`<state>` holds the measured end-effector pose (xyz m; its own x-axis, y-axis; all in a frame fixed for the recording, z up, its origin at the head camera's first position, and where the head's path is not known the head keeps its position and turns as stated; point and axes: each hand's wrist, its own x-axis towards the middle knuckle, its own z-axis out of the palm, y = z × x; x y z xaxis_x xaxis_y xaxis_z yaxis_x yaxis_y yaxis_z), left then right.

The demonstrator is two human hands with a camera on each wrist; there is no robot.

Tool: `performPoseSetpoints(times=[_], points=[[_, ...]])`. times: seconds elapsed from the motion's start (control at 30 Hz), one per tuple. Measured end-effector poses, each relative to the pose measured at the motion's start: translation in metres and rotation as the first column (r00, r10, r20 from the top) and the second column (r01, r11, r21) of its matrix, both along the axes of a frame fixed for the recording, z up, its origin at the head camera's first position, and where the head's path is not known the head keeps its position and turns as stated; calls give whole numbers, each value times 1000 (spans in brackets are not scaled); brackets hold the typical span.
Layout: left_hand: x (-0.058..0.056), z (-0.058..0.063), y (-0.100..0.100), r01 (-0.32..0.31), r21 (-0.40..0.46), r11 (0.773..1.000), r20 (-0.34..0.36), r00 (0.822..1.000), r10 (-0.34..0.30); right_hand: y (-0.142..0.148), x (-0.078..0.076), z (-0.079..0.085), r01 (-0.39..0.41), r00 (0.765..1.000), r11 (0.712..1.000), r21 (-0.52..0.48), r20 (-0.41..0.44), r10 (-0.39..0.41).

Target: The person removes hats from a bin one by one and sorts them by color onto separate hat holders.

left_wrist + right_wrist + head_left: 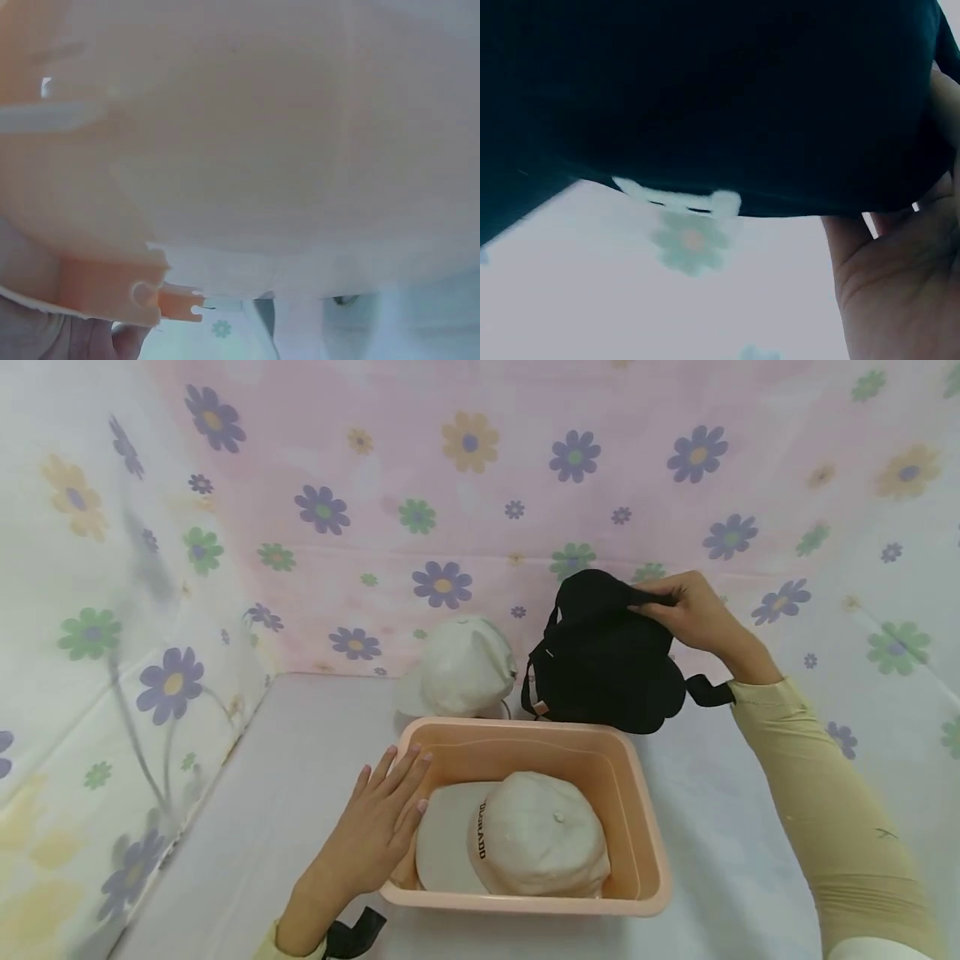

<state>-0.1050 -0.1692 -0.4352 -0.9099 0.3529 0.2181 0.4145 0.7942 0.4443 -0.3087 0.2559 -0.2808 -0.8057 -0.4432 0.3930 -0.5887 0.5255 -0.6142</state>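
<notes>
Back wall (465, 531) in here is pale pink, covered in purple, green and soft orange flowers, and the purple ones have yellow or green middles. The left wall (37, 568) has the same 3 flower colours, but on white. Table (315, 743) looks plain whitish to me. The tub (525, 905) is peachy orange, the cap inside (551, 835) is cream with dark lettering (482, 831), and cap no. 2 (465, 668) is off-white too. Cloth bundle (607, 664)? Black, with 1 small tan tag (541, 707) and a white mark (679, 201). Right sleeve's (840, 827) pale yellow, btw.
</notes>
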Motion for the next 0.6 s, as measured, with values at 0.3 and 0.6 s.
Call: performPoseSetpoints(times=[0.3,0.6], points=[[-1,-2,1,12,3,1000,10,1000,-12,-14,-19,-44,47,996,999,-13,72,-46],[0,0,-1,19,29,999,14,1000,-19,-30,-24,-56,-33,996,996,82,88,26]])
